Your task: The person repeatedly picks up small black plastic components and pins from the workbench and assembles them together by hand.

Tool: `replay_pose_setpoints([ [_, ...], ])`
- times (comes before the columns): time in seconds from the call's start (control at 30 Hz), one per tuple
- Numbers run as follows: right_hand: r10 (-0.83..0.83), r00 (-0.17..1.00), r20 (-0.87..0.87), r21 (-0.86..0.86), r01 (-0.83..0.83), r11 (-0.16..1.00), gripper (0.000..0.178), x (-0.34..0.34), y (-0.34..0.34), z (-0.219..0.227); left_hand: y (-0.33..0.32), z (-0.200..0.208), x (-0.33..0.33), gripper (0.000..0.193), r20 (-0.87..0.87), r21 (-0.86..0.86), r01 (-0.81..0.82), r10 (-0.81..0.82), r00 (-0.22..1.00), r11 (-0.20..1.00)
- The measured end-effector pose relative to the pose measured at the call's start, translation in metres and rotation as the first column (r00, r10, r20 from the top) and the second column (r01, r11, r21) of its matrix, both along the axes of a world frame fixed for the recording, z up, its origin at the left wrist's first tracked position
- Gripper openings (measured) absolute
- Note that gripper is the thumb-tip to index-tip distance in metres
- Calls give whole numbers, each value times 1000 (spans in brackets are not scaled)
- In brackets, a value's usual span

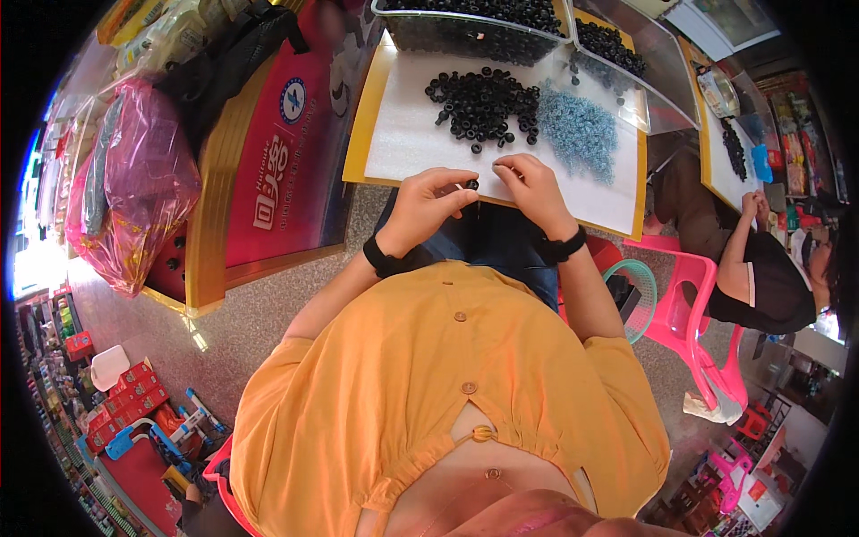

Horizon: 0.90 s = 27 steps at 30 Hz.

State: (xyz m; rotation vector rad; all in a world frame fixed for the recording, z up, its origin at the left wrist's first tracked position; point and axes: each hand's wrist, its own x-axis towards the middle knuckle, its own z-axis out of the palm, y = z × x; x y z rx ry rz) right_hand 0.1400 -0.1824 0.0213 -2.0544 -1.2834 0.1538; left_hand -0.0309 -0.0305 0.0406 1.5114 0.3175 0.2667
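Note:
Small black round parts with a hole through them lie in a loose pile (483,103) on the white table top (403,116). To the right of them is a heap of small clear bluish pieces (582,134). My left hand (428,204) pinches one black ring-shaped part (472,184) between thumb and fingertips, just off the table's near edge. A short distance to the right, my right hand (537,195) has its thumb and fingertips pressed together near that edge. What it holds, if anything, is too small to make out. Both wrists wear black bands.
At the table's far side stand a clear bin (474,36) full of black parts and another clear bin (617,49). A pink counter (277,170) with bagged goods is at the left. At right are a pink chair (689,295), a green basket (637,300) and another person (761,277).

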Motion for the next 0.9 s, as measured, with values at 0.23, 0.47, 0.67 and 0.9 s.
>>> replay_pose_setpoints([
  [0.23,263,502,-824,356,98,929,17,-28,-12,58,2,36,8,29,22,-271,-15,22,1000,962],
  [0.47,315,693,-648,475,46,879,27,-37,-14,77,-5,68,10,32,78,-368,97,-74,994,925],
  [0.67,210,864,-458,387,-18,922,30,-40,-12,86,-6,68,10,32,65,-327,80,-62,996,942],
  [0.9,202,879,-433,354,-40,934,28,-41,-11,81,-7,63,10,29,61,-341,56,-37,997,939],
])
